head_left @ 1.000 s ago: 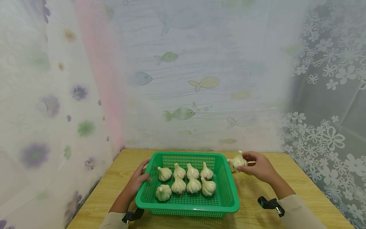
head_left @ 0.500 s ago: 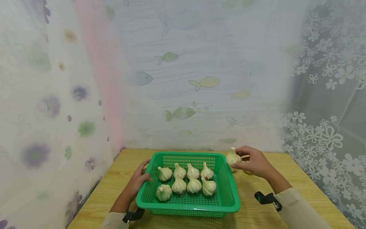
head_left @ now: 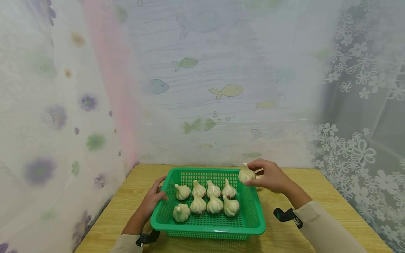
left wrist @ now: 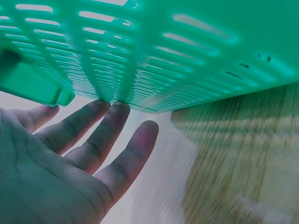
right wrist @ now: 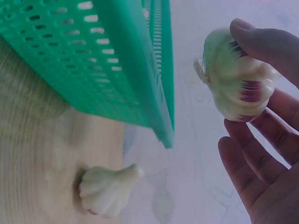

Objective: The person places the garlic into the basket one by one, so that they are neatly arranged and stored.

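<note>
A green plastic basket [head_left: 207, 230] stands on the table, with two rows of garlic bulbs [head_left: 197, 205] inside. At its left side my left hand [head_left: 152, 203] grips the rim, thumb over the top edge. In the left wrist view its fingers [left wrist: 105, 135] lie outside against the slotted wall. My right hand [head_left: 270, 175] holds one garlic bulb [head_left: 245, 174] between thumb and fingers, stem up, over the basket's back right corner. The right wrist view shows that garlic bulb [right wrist: 240, 86] with its root end and purple streaks, apart from the basket rim.
Another garlic bulb [right wrist: 105, 191] sits on the wooden table [head_left: 284, 218] to the right of the basket, mostly hidden behind my right hand in the head view. Printed curtains [head_left: 227, 133] rise behind and beside the table.
My right hand has carried the garlic bulb up and leftward, from beside the basket to over its back right corner. My left hand and the basket stay in place.
</note>
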`<state>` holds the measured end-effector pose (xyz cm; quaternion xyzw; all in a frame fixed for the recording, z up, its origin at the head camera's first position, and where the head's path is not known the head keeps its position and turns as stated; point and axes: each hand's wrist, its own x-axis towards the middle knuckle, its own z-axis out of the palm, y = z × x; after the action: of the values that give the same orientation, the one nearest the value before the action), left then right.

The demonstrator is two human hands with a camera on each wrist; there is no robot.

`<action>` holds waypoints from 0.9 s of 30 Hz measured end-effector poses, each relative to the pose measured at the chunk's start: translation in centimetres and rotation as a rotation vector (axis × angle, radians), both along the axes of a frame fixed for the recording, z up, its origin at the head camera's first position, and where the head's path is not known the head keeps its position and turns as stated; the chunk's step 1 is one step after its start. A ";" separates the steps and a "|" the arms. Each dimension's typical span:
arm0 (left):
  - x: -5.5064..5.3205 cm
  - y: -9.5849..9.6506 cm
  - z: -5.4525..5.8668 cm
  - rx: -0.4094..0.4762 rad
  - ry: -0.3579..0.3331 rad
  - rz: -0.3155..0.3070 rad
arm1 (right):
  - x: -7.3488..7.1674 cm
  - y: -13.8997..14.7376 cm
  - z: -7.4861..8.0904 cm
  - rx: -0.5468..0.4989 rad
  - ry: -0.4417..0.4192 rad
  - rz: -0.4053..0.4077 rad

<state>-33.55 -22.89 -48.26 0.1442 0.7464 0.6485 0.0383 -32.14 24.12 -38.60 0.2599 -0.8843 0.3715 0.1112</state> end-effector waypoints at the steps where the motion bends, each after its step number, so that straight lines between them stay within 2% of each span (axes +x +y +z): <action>1: 0.0 0.0 0.0 -0.001 0.000 0.002 | -0.1 -0.2 0.0 0.008 -0.002 0.012; 10: -0.1 0.1 0.0 0.013 -0.004 0.022 | -0.6 -2.7 0.0 0.074 -0.017 0.101; 20: -0.1 0.1 -0.1 0.003 -0.005 0.022 | -0.2 -5.4 1.1 0.150 -0.060 0.213; 27: -0.1 0.1 0.0 0.004 -0.002 0.018 | -0.1 -6.7 0.9 0.203 -0.093 0.302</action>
<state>-33.62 -22.80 -48.31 0.1367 0.7465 0.6503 0.0331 -32.29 17.39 -37.67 0.3825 -0.8722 0.3045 -0.0135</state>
